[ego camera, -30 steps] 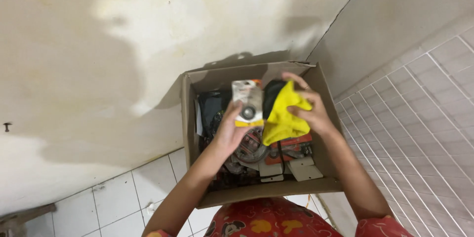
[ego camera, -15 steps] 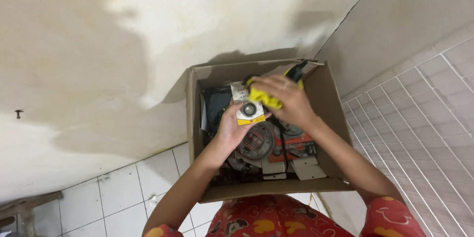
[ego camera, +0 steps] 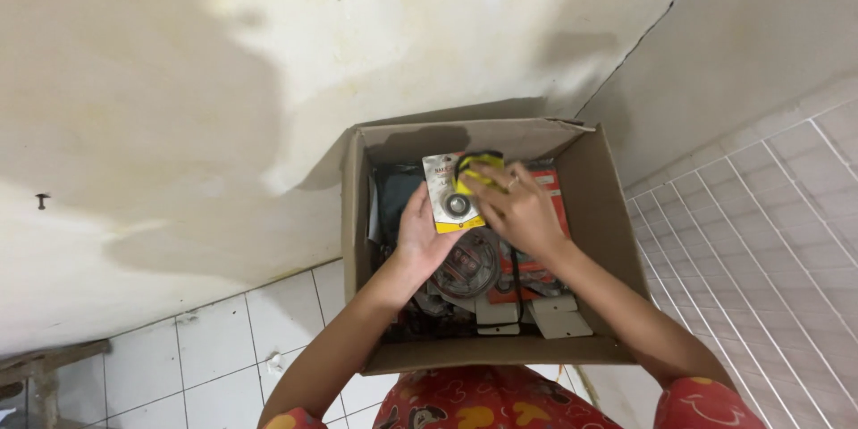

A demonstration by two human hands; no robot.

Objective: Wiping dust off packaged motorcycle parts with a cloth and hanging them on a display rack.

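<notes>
Here the person leans over an open cardboard box [ego camera: 590, 214] that stands against the stained wall [ego camera: 179, 125] where it meets the tiled floor [ego camera: 769, 241]; both bare hands are down inside it. The left hand [ego camera: 420, 237] holds a small blister pack [ego camera: 450, 201] from below, the palm under its lower edge and the fingers curled up along its left side; the card is pale with a yellow strip along the bottom and shows a dark round part in its middle. The right hand [ego camera: 518, 210] lies over the right part of the same pack, fingers closed and pressing a bunched yellow cloth [ego camera: 478, 170] against it; a thin dark loop, perhaps a cord, arches over the cloth, though what it belongs to I cannot tell. So both hands are closed, the left on the pack, the right on the cloth, and the pack sits just above the box's contents, near the far wall of the box.

Under the hands lie a round disc in clear wrapping [ego camera: 465, 266], a red package [ego camera: 545, 180] partly hidden by the right hand, and two pale flat pieces [ego camera: 559, 320] near the front edge.

The step in hand looks like wiping the pack with the cloth while it is held steady; the wiping calls for a firm hold from below with the left hand, and light strokes across the clear plastic front, so that the card does not bend.
</notes>
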